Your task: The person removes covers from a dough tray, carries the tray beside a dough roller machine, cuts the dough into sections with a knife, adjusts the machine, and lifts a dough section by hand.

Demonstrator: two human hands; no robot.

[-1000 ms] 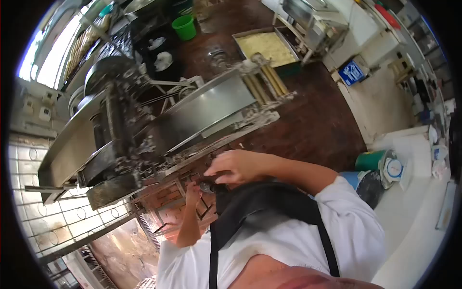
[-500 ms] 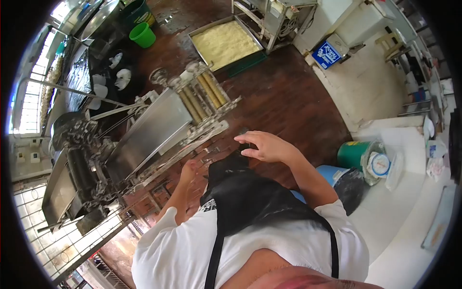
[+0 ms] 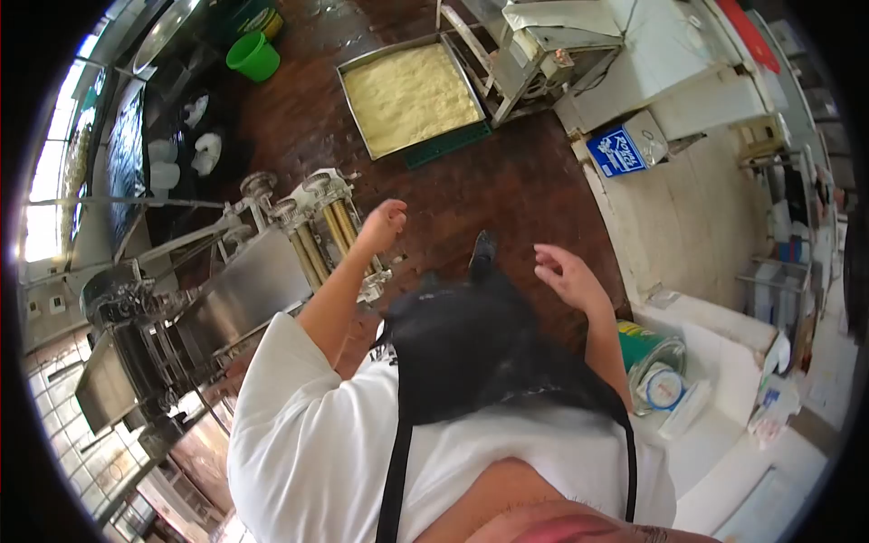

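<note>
My left hand (image 3: 385,226) is raised beside the metal roller machine (image 3: 317,240), its fingers curled in, and I see nothing in it. It overlaps the machine's near end in view, and I cannot tell that it touches. My right hand (image 3: 572,279) hangs over the brown floor on the other side of my black apron (image 3: 480,353). Its fingers are loosely bent and apart, holding nothing. Ahead on the floor side lies a large shallow metal tray filled with pale yellow dough (image 3: 412,95), with a green crate (image 3: 450,145) partly under its near edge.
A green bucket (image 3: 253,56) stands at the far left. Beyond the tray is a metal-framed machine (image 3: 548,72). A blue box (image 3: 617,152) sits by the white ledge at right. Near my right elbow are a green tin (image 3: 647,348) and a round dial scale (image 3: 663,389).
My body has moved forward toward the dough tray. My left hand has swung forward and up past the roller machine; my right hand has shifted right. A shoe now shows ahead of my apron.
</note>
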